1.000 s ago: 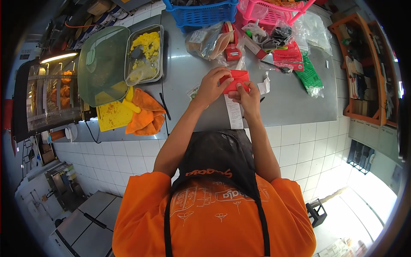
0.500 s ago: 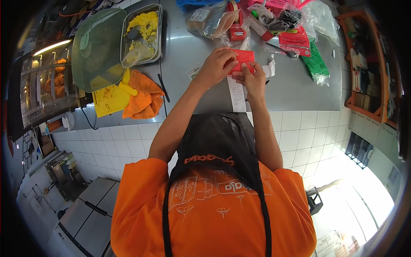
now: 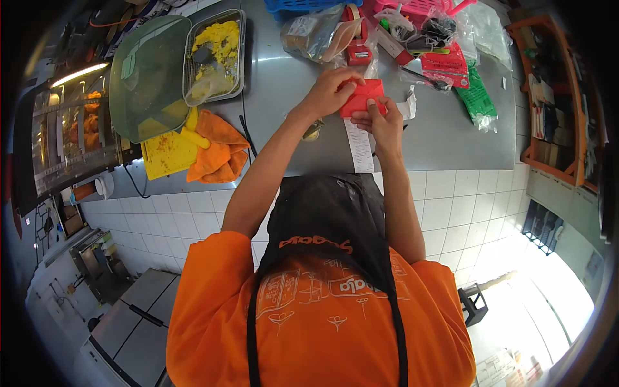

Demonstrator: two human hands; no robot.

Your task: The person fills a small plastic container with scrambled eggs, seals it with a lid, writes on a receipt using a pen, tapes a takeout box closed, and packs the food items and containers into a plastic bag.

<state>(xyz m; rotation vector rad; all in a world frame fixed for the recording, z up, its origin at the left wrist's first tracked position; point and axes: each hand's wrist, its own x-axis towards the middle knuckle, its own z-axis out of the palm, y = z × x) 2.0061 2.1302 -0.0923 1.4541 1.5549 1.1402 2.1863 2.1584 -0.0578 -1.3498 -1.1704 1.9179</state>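
Note:
A small red packet (image 3: pixel 365 93) is held between my two hands over the metal table. My left hand (image 3: pixel 331 92) has its fingers curled at the packet's upper left edge. From the lower right, my right hand (image 3: pixel 382 122) grips the packet, with the thumb on its face. A long printed paper slip (image 3: pixel 358 148) lies just below the packet, partly covered by it. Beside the right hand sits a crumpled white paper (image 3: pixel 408 105). A small clear packet (image 3: pixel 313 130) rests under my left wrist.
On the metal table (image 3: pixel 445 145) are a tray of yellow food (image 3: pixel 240 64), a green lid (image 3: pixel 145 77), an orange cloth (image 3: pixel 219 155), a yellow board (image 3: pixel 164 161), a red tape dispenser (image 3: pixel 358 53), and a green bag (image 3: pixel 478 100). Blue (image 3: pixel 303 8) and pink baskets stand behind.
The view has shifted, so the table sits higher in the frame than a second ago. My left hand has shifted along the red packet's upper edge, and more of the small clear packet shows.

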